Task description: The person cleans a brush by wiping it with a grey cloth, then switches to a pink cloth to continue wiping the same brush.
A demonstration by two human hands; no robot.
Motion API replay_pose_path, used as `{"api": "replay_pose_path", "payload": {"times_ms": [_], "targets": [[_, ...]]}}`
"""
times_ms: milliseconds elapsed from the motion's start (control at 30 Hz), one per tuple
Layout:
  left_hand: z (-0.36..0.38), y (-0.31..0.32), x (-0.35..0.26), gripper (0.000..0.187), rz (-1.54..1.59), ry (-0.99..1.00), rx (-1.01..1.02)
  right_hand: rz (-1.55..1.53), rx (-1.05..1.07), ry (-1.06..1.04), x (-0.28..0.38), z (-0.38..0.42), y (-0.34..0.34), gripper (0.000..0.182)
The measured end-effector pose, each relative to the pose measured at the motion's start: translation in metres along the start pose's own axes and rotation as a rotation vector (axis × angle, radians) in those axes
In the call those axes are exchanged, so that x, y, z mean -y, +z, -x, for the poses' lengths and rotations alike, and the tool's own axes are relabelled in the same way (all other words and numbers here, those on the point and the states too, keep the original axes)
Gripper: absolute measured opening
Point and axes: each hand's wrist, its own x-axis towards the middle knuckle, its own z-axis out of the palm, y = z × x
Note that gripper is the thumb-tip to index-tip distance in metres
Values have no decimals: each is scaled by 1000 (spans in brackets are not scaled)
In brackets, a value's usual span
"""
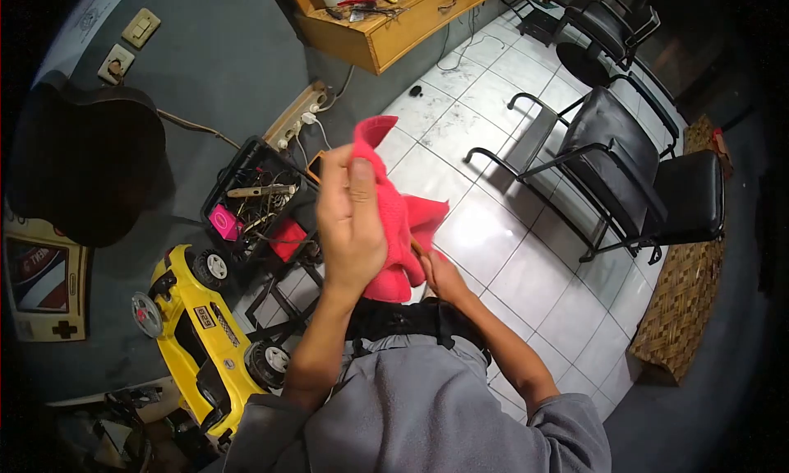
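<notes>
A red cloth (393,218) hangs bunched in front of my body, its upper corner folded over near my left hand. My left hand (351,218) is raised, with its fingers wrapped round the cloth's left side and the thumb upright. Lower and to the right, my right hand (442,274) is closed at the cloth's lower right edge, round a thin brown handle (417,248). The other end of the handle is hidden by the cloth.
A yellow toy car (205,341) stands at the left, below a black tray (246,198) of cords and tools. A wooden drawer shelf (411,33) is ahead. Black salon chairs (612,144) and a woven box (678,309) stand right on the tiled floor (477,226).
</notes>
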Motion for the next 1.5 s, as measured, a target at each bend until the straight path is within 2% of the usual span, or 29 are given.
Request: {"api": "replay_pose_path", "payload": {"times_ms": [67,133,267,333,367,433,467,533,567,600,667,733,800,833,900,933,967,1033,1100,1167,1200,1233,1267,1333,1367,1433,1467,1500], "targets": [[-5,-13,-9,19,95,-11,-68,226,282,297,-63,29,15,43],[-2,-22,-13,19,151,-109,-23,290,336,514,-103,58,23,53],[24,-28,11,20,101,-172,2,232,400,484,-98,70,1,54],[29,-33,10,21,161,-243,61,-137,178,563,-83,56,-8,56],[28,-35,11,21,86,-195,107,-332,126,601,-60,48,-18,54],[28,-34,9,20,111,-224,165,-816,12,648,25,34,-57,49],[28,-33,8,20,144,-249,222,-1104,-53,652,69,29,-75,46],[27,-31,6,18,136,-252,266,-1282,-34,524,108,29,-86,36],[26,-29,6,18,133,-241,326,-1014,-42,353,112,29,-82,31],[24,-29,4,17,129,-229,382,-1012,-40,353,112,24,-79,31],[17,-29,-1,16,116,-232,332,-410,-37,-84,100,8,-68,28],[10,-33,-9,15,170,-225,91,-309,18,-45,62,4,-42,29],[6,-38,-22,17,280,-247,-95,233,319,226,5,6,-16,35],[5,-45,-27,19,292,-261,-167,236,357,311,-37,20,5,39],[4,-49,-36,21,396,-273,-152,256,439,473,-98,50,29,45],[4,-50,-37,21,410,-301,-144,272,484,549,-104,53,28,48],[3,-50,-35,21,409,-295,-151,275,485,541,-110,51,29,48],[7,-50,-29,22,385,-344,-181,162,298,618,-100,54,20,52],[9,-43,-24,22,323,-355,-182,-147,-13,478,-71,42,7,49],[13,-33,-21,21,216,-375,-145,-527,-170,484,13,20,-31,41],[15,-30,-15,20,120,-330,-94,-614,-320,303,55,14,-46,37],[16,-25,-15,20,120,-354,-83,-591,-321,166,61,14,-41,38],[17,-19,-15,19,120,-377,-72,-542,-304,-55,77,14,-47,39],[17,-10,-17,19,162,-377,-53,-494,-297,-254,120,9,-63,35],[15,-8,-17,19,160,-333,-48,-492,-303,-254,120,8,-59,35],[15,-11,-19,20,173,-308,-7,-559,-69,-134,111,7,-45,16],[15,-12,-24,20,171,-304,-10,-559,-67,-139,95,4,-35,16],[14,-12,-32,20,217,-300,-18,-322,-21,-131,69,0,-24,21]]}}
